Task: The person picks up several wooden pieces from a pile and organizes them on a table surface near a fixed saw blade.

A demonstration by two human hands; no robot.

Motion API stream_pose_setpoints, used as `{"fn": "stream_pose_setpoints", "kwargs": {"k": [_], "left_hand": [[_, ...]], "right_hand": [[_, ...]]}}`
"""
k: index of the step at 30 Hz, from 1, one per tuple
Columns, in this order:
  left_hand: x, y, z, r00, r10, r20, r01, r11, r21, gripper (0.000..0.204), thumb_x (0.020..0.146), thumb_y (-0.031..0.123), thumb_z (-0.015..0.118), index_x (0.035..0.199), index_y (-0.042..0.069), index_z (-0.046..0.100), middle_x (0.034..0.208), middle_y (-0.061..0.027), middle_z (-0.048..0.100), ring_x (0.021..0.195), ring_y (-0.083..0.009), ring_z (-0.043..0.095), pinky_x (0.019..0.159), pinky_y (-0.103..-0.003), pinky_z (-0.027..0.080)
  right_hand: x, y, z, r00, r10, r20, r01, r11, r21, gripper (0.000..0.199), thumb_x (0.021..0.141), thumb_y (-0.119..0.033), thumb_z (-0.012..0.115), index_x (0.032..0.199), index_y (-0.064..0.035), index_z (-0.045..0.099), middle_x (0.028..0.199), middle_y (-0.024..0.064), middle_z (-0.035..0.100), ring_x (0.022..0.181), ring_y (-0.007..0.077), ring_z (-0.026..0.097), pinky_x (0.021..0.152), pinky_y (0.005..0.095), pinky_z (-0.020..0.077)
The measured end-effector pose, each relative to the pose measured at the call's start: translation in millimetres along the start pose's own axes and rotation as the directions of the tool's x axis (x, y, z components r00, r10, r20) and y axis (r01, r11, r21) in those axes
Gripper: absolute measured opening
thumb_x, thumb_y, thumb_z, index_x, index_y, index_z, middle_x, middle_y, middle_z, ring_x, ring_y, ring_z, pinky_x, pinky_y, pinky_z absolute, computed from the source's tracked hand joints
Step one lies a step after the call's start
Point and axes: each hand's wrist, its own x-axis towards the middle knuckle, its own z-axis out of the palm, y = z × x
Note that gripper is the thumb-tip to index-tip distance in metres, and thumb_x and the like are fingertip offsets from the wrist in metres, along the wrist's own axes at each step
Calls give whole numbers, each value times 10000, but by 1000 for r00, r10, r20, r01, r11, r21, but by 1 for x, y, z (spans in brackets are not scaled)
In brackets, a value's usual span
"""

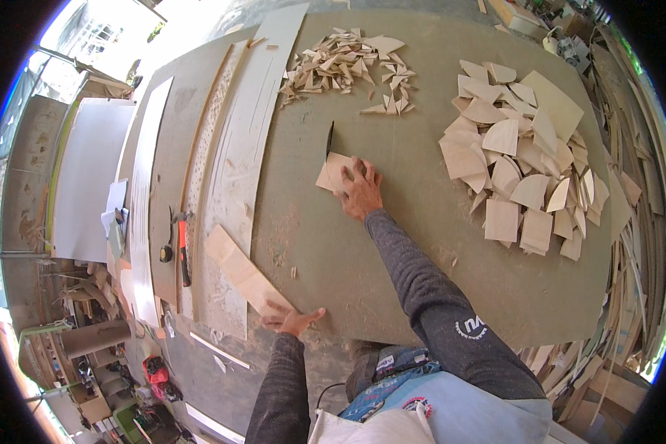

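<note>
My right hand (pixel 361 194) bears down on a small square plywood piece (pixel 325 176), its bent fingers over the piece's right side. A curved line shows on that piece. At its upper edge a thin dark blade (pixel 331 139) stands up from the brown worktable (pixel 392 266). My left hand (pixel 291 320) lies on the near end of a long plywood strip (pixel 246 274), thumb stretched out to the right and fingers spread over the wood. The strip slants across the table's left edge and a pale board.
Small pointed offcuts (pixel 340 63) are heaped at the far side. A big pile of curved and square plywood pieces (pixel 522 155) covers the right side. Leftward lie long boards (pixel 263 140), a red-handled tool (pixel 183 248) and a tape measure (pixel 166 253). Stacked timber (pixel 636 251) lines the right.
</note>
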Motion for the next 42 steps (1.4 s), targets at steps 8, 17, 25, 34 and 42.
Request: {"fn": "stream_pose_setpoints", "kwargs": {"k": [8, 17, 25, 34, 42], "left_hand": [[0, 3, 2, 997, -48, -57, 48, 999, 6, 1710, 447, 715, 865, 1406, -10, -351, 1372, -526, -263, 1309, -650, -261, 1028, -744, -75], [8, -4, 6, 996, -49, -71, 50, 999, 11, 1723, 427, 716, 871, 1409, 15, -359, 1384, -510, -272, 1318, -643, -254, 1038, -741, -57], [2, 0, 4, 996, -62, -61, 61, 998, -7, 1730, 424, 719, 872, 1400, -1, -362, 1367, -516, -291, 1306, -641, -281, 1029, -738, -80], [-9, 5, -4, 999, -37, -36, 36, 999, -19, 1729, 431, 724, 865, 1392, -25, -362, 1360, -529, -280, 1293, -640, -306, 1017, -740, -103], [2, -2, 5, 997, -37, -75, 34, 999, -40, 1737, 412, 716, 875, 1404, 5, -361, 1347, -524, -311, 1293, -636, -310, 1016, -745, -93]], "right_hand": [[-1, 4, -1, 999, -25, 28, 25, 1000, 13, 592, 799, -337, 733, 1289, -43, 578, 1455, 191, 344, 1319, 381, 261, 1022, 593, 293], [-1, -2, -3, 999, -13, 52, 12, 1000, 21, 589, 814, -332, 726, 1297, -34, 569, 1457, 189, 329, 1329, 383, 247, 1015, 623, 292], [2, -5, -2, 999, 11, 44, -12, 1000, 17, 610, 807, -328, 723, 1318, -46, 546, 1448, 195, 322, 1342, 398, 249, 975, 712, 346], [4, -9, 4, 996, 78, 51, -78, 997, 1, 606, 815, -342, 711, 1324, -57, 545, 1464, 187, 314, 1333, 397, 259, 986, 695, 328], [0, 9, 4, 998, -54, 12, 54, 998, -24, 626, 867, -427, 645, 1358, -55, 537, 1538, 179, 300, 1360, 369, 240, 1075, 571, 287]]}}
